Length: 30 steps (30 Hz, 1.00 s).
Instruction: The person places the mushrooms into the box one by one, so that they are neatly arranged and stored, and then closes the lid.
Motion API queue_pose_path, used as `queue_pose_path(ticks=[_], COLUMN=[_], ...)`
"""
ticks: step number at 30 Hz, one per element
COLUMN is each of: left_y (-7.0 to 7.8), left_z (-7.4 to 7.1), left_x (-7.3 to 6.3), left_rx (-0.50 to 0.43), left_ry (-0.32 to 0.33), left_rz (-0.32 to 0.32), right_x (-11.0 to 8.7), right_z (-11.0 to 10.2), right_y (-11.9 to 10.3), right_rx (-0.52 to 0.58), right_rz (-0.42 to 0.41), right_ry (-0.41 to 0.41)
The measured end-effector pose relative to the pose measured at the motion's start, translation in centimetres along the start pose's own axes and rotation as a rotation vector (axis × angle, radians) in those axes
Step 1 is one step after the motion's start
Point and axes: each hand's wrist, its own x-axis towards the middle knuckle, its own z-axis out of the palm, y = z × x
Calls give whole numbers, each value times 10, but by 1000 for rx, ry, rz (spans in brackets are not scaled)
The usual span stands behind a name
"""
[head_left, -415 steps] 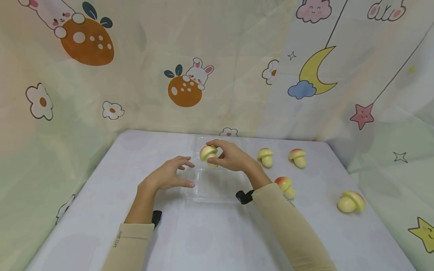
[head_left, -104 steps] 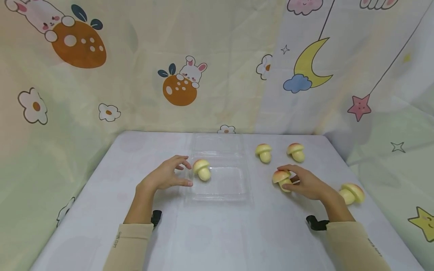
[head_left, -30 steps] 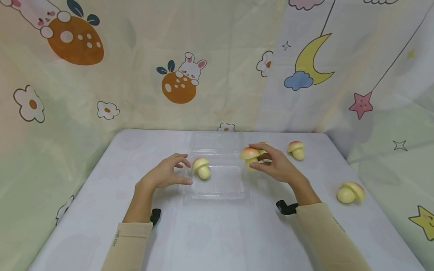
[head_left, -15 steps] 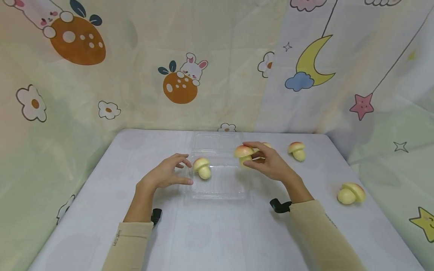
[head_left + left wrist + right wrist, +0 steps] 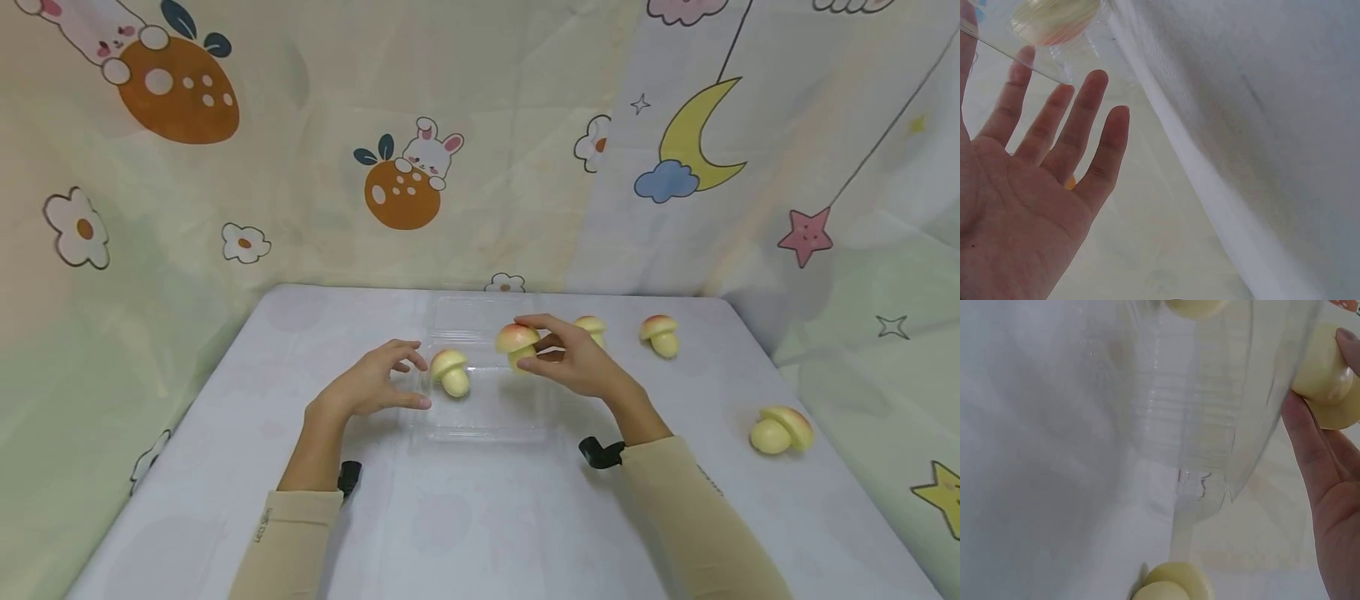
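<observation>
My right hand [image 5: 573,358] pinches a mushroom-shaped piece [image 5: 517,339], pale yellow with a reddish cap, above the clear plastic box [image 5: 483,434]. In the right wrist view this mushroom [image 5: 1322,365] is between thumb and fingers, higher than the box wall. The box lies with its lid folded back, away from me. Another mushroom-shaped piece [image 5: 453,377] sits inside at the left end. My left hand [image 5: 371,382] is at the box's left side, fingers loosely bent around that end; the left wrist view shows its fingers [image 5: 1079,125] spread near the clear edge.
To the right of the box lie more mushroom-shaped pieces: one [image 5: 592,326] partly hidden behind my right hand, one [image 5: 660,336] at the back right, one [image 5: 782,430] near the right edge. A white cloth [image 5: 450,517] covers the table; a printed curtain [image 5: 300,167] hangs behind.
My right hand gripped this mushroom on the table right of the box, then carried it left to over the box. Earlier, it put the first mushroom inside. My left hand stays put.
</observation>
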Motion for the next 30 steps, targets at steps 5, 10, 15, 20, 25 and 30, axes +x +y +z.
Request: queue_pose_path(ticks=[5,10,15,20,25,30], left_y=[2,1,1,2,3,2], left_z=[0,0,-1,0,-1,-1], left_x=[-1,0,1,2,1,1], left_rx=[-11,-11,-6,-5,-4,-6], left_ry=[-2,-7,-5,-5,-7,-4], left_rz=[10,8,-9,-18,-10,-3], right_x=[4,9,16,20,23,26], right_z=[6,13,21,24,26,30], right_y=[0,4,5,2,1,5], right_rx=[-2,4,-25,-90,-138,-156], right_rz=[1,21,32,25,21,30], right_ry=[-5,-8,-17,-29,-33,-47])
